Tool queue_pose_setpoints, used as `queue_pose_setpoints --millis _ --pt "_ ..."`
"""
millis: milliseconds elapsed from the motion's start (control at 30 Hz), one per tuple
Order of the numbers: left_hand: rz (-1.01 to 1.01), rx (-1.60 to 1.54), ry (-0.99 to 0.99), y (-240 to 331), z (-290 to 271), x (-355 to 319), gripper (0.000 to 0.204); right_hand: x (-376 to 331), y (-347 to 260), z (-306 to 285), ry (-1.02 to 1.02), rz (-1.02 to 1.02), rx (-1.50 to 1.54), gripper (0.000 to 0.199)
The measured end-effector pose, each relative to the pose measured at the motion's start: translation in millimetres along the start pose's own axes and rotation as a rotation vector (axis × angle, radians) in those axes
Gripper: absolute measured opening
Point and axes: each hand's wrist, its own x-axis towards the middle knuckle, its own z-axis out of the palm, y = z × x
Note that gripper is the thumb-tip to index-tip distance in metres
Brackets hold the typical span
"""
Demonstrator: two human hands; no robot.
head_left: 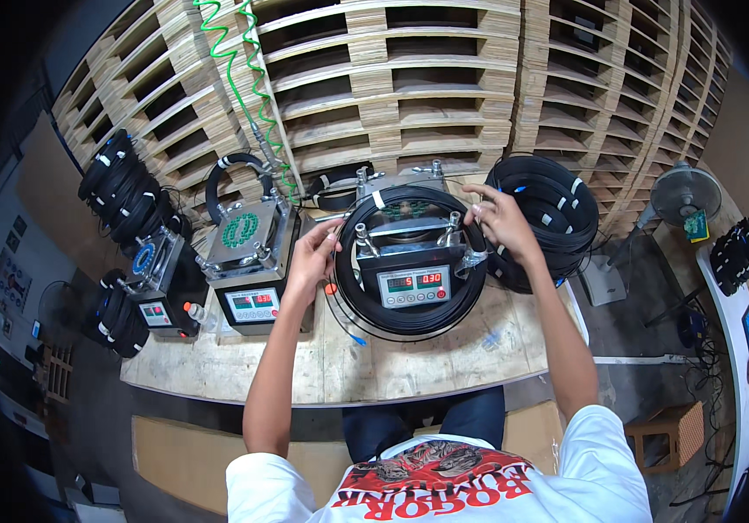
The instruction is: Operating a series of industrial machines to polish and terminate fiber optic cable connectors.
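Observation:
A coil of black cable hangs in front of a metal machine, and the machine's lit display panel shows through the ring. At the coil's left side, my left hand is closed, thumb and fingertips pinching the cable. My right hand grips at the coil's upper right, index finger stretched toward the machine's top; its exact hold is partly hidden. White ties bind the coil. A loose cable end with a blue connector dangles below it, and an orange-red cap shows at its left.
Two similar machines stand left on the wooden table. Stacked black cable coils stand right; more coils are far left. A small bottle, a fan, green air hoses and wooden pallets surround the table.

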Motion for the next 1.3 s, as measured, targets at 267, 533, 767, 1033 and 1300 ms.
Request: queue_pose_setpoints --millis 267,533,767,1033,1300 --pt "0.326 0.384 0.141 -28.8 -12.6 14.5 0.038 20.5 55.9 -68.5 0.186 -0.267 -0.468 0.037" --pt "0.503 0.626 0.28 -46.4 -0.3 2.5 0.043 0.3 78.6 -18.2 0.161 -0.201 -0.292 0.044" --pt "0.606 0.67 0.317 -51.4 -3.7 -0.8 0.04 -9.9 87.8 -15.3 0.244 -0.099 -0.291 0.041" --pt "0.264 0.339 0.101 -63.4 -7.2 -4.6 0.045 -3.9 107.2 -18.4 0.164 -0.197 -0.229 0.029" --pt "0.214 0.412 0.032 -53.5 13.1 -22.6 0.089 -21.1 107.6 5.8 0.189 -0.162 -0.056 0.042"
